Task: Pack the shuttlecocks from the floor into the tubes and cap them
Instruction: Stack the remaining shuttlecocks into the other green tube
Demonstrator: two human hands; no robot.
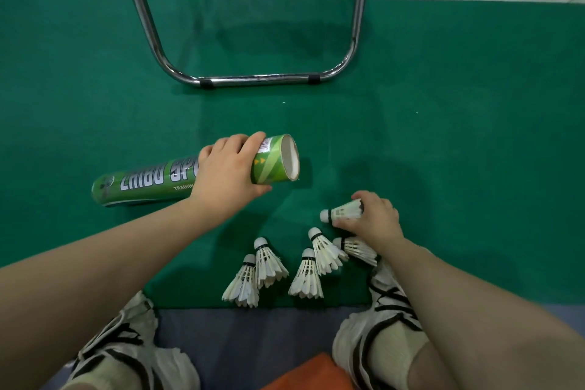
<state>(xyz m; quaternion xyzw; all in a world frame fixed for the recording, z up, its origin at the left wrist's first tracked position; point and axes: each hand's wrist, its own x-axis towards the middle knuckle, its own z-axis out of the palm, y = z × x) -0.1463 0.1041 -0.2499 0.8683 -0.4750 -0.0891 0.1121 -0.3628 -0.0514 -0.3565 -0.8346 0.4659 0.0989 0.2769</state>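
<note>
The left hand point(228, 168), left of centre in the frame, is wrapped round the green tube point(145, 182) near its open end. The far end seems to rest on the floor at the left, and the mouth is raised and turned toward the right of the frame. That angle looks chosen so the mouth faces the other hand and a shuttlecock can go straight in.

The right hand point(370, 218), lower right of centre, pinches one shuttlecock point(343, 210) by its feather skirt. The cork points left at the tube mouth, which suits the usual cork-first loading.

Just below the hands, five more shuttlecocks point(307, 275) lie in a loose cluster on the green floor point(443, 136), within easy reach between the person's shoes point(389, 294). One of them is partly under the right wrist.

No cap shows anywhere (it may be out of frame), so I judge packing is in its early part and capping is not yet due.

A chrome chair frame point(253, 79) stands on the court in the upper middle, and something orange point(310, 370) sits at the bottom edge.
</note>
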